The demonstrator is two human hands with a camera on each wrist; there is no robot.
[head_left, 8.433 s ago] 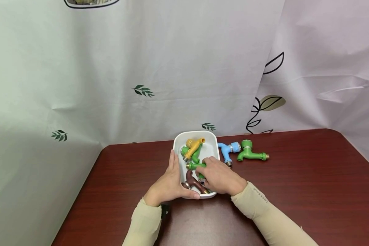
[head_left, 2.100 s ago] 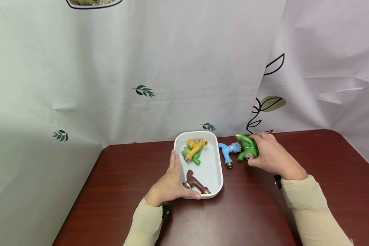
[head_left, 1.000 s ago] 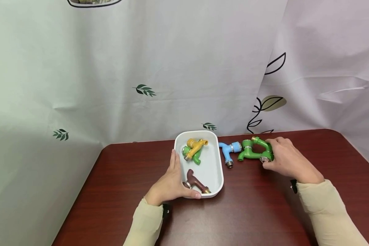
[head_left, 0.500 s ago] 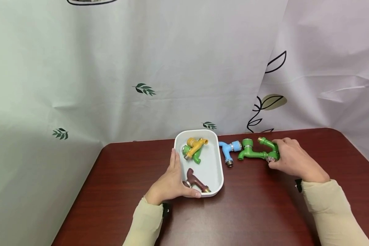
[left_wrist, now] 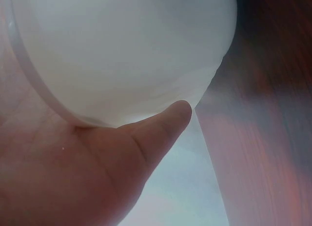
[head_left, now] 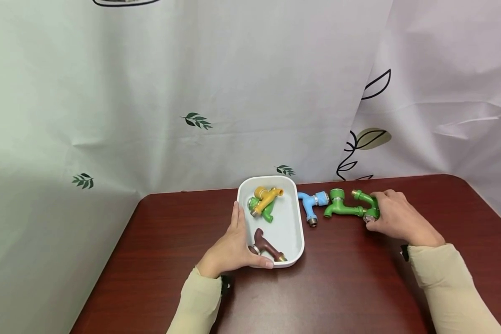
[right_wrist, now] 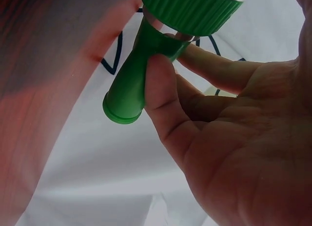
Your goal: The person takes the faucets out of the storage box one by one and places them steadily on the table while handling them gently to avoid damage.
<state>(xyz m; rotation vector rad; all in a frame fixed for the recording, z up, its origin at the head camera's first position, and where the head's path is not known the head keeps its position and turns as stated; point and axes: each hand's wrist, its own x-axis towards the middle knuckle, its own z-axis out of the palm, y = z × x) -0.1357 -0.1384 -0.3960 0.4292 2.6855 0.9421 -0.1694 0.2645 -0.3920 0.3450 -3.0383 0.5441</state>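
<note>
The held green tap [head_left: 365,197] is pinched between the thumb and fingers of the right hand [head_left: 399,218], near the far edge of the dark red table [head_left: 338,283], at the right end of a row of taps. Its body is gripped below the ribbed knob, as is shown in the right wrist view; whether the table is touched by it cannot be told. Its brass end is pointed away from the hand, toward the far left.

Just to its left, the way is taken up by a second green tap [head_left: 338,208], whose brass end is set close against the held one; contact cannot be made out. Beyond that, a blue tap [head_left: 309,204] is laid beside the white tray [head_left: 286,229].

The tray is steadied by the left hand [head_left: 227,249], with straight fingers laid along its left wall and the thumb stretched over the near corner. Inside, a yellow tap [head_left: 267,202] is rested across a third green tap [head_left: 268,215] in the far part, and a brown tap [head_left: 268,247] is laid in the near part.
</note>
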